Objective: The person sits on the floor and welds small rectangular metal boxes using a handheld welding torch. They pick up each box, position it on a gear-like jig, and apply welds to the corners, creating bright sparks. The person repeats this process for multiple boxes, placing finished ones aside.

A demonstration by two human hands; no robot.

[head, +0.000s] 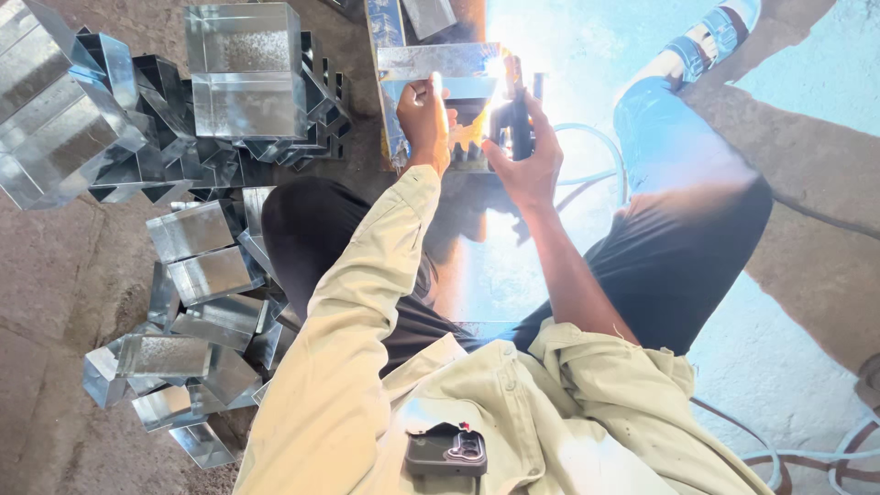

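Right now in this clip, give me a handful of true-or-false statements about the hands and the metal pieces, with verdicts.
1. The left hand presses on a sheet-metal piece ahead of the person. True.
2. The right hand is empty. False: it grips a dark tool, with a bright glare at the metal.
3. Folded metal boxes are piled on the person's left. True.
4. The person wears short sleeves on both arms. False: the left arm has a long pale sleeve; the right forearm is bare.
5. A dark phone sits at the person's chest. True.
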